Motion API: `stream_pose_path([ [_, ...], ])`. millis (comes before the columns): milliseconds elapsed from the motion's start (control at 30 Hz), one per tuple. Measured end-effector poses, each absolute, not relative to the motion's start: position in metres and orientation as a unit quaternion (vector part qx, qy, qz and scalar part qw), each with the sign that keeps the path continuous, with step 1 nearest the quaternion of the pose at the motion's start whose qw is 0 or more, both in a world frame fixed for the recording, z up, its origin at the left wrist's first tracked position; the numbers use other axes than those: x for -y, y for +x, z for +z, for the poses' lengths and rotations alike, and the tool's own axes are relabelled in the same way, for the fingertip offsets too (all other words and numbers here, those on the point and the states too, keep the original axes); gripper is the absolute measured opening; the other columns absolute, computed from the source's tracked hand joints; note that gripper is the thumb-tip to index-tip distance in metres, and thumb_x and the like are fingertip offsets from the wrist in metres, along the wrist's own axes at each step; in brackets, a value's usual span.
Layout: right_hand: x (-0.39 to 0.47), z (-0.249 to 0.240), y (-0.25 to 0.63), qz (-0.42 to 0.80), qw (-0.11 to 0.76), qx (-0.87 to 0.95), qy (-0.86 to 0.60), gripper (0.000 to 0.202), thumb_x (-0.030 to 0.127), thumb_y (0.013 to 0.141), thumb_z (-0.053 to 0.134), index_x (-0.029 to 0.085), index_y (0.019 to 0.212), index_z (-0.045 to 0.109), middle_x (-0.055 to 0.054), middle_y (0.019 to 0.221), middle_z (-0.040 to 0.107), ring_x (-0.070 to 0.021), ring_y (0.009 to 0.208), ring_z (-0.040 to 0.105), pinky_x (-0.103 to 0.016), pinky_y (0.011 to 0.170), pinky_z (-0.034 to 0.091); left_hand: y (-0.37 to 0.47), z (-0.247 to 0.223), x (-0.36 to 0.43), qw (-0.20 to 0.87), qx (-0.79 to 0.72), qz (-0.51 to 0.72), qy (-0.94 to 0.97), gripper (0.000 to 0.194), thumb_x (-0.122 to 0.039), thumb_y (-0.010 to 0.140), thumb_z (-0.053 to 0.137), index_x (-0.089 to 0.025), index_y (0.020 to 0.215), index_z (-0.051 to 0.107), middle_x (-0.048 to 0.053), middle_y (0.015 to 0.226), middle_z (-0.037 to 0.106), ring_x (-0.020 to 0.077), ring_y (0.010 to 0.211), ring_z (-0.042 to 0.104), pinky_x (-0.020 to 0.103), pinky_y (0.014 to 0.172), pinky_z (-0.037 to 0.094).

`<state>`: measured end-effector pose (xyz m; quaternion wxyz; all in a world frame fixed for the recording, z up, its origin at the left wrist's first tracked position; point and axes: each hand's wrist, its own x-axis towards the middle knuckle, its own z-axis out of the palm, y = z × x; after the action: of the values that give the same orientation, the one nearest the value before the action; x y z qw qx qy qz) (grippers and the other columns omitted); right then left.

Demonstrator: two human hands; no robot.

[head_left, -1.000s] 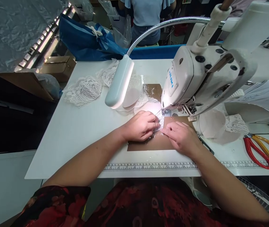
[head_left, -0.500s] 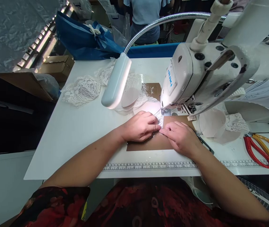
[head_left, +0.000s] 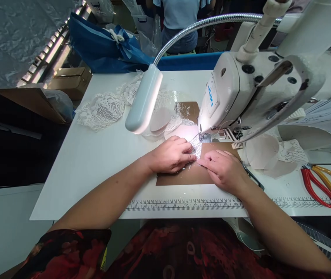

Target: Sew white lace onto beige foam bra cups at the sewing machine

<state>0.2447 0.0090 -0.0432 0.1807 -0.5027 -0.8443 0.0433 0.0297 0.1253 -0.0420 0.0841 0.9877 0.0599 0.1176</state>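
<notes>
head view: the left hand (head_left: 173, 157) has its thumb and finger pinched together on the near end of the lace (head_left: 197, 144). the right hand (head_left: 224, 167) has its fingers bunched, and one tip touches the corner of that same end; the picture does not show if it pinches the lace or just presses it. the tips of the two hands almost meet there. the lace lies straight ahead of the tips, with its long way running away from the person, up to the foot of the machine (head_left: 226, 91). the left hand is nearer and hides some of it; the right is at its right edge. the lace is white, thin and full of tiny holes, bright under the lamp (head_left: 144, 100). it looks flat and soft. just past the left hand is a smooth, pale pink pad (head_left: 184, 132), close against the lace; the join is too small to see. a brown sheet (head_left: 188, 179) lies under both hands. farther out, more lace pieces (head_left: 103, 110) lie to the left, and scissors (head_left: 322, 188) with red and yellow handles lie to the right.
</notes>
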Motion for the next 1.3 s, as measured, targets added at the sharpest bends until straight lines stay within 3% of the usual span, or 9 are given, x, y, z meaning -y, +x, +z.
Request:
stream_pose_path([
  [200, -0.008, -0.043, 0.245, 0.048, 0.232, 0.804, -0.545, 0.036, 0.004, 0.083, 0.046, 0.021, 0.102, 0.072, -0.003, 0.083, 0.067, -0.0156, 0.074, 0.053, -0.028, 0.067, 0.038, 0.03, -0.042, -0.125, 0.089, -0.062, 0.121, 0.987, 0.027, -0.027, 0.093, 0.05, -0.025, 0.114, 0.068, 0.008, 0.093, 0.064, 0.0197, 0.08, 0.054, 0.036, 0.072, 0.037],
  [367, -0.009, -0.046, 0.242, 0.017, 0.196, 0.823, -0.533, 0.037, 0.002, 0.081, 0.047, 0.022, 0.1, 0.071, -0.003, 0.083, 0.066, -0.0164, 0.073, 0.05, -0.029, 0.066, 0.035, 0.029, -0.042, -0.125, 0.091, -0.065, 0.111, 0.987, 0.028, -0.028, 0.094, 0.049, -0.026, 0.114, 0.068, 0.009, 0.098, 0.065, 0.0205, 0.082, 0.054, 0.037, 0.073, 0.039],
  [467, -0.01, -0.047, 0.241, 0.006, 0.171, 0.832, -0.528, 0.034, 0.003, 0.082, 0.047, 0.022, 0.097, 0.071, -0.003, 0.082, 0.065, -0.0167, 0.072, 0.047, -0.029, 0.067, 0.034, 0.03, -0.042, -0.124, 0.101, -0.067, 0.113, 0.986, 0.031, -0.028, 0.094, 0.047, -0.025, 0.118, 0.067, 0.01, 0.112, 0.066, 0.0227, 0.09, 0.055, 0.038, 0.077, 0.041],
  [633, -0.01, -0.047, 0.241, 0.012, 0.175, 0.834, -0.524, 0.031, 0.004, 0.083, 0.048, 0.02, 0.095, 0.071, -0.003, 0.084, 0.065, -0.0174, 0.074, 0.047, -0.029, 0.069, 0.034, 0.037, -0.04, -0.125, 0.097, -0.115, 0.109, 0.983, 0.041, -0.024, 0.095, 0.043, -0.013, 0.131, 0.058, 0.015, 0.133, 0.059, 0.0251, 0.097, 0.056, 0.039, 0.08, 0.047],
  [1033, -0.012, -0.046, 0.241, 0.017, 0.164, 0.825, -0.54, 0.032, 0.003, 0.082, 0.049, 0.02, 0.096, 0.073, -0.004, 0.083, 0.064, -0.0171, 0.072, 0.044, -0.03, 0.066, 0.031, 0.046, -0.036, -0.129, 0.06, -0.126, 0.08, 0.987, 0.041, -0.023, 0.095, 0.041, -0.009, 0.128, 0.061, 0.013, 0.136, 0.059, 0.0243, 0.093, 0.056, 0.037, 0.079, 0.048],
  [1300, -0.018, -0.042, 0.238, 0.014, 0.108, 0.793, -0.599, 0.041, 0.002, 0.078, 0.048, 0.021, 0.105, 0.072, -0.005, 0.085, 0.061, -0.0184, 0.075, 0.046, -0.03, 0.064, 0.028, 0.046, -0.035, -0.132, 0.067, -0.131, 0.069, 0.987, 0.04, -0.025, 0.098, 0.039, -0.013, 0.13, 0.06, 0.011, 0.137, 0.058, 0.0246, 0.098, 0.056, 0.038, 0.082, 0.047],
])
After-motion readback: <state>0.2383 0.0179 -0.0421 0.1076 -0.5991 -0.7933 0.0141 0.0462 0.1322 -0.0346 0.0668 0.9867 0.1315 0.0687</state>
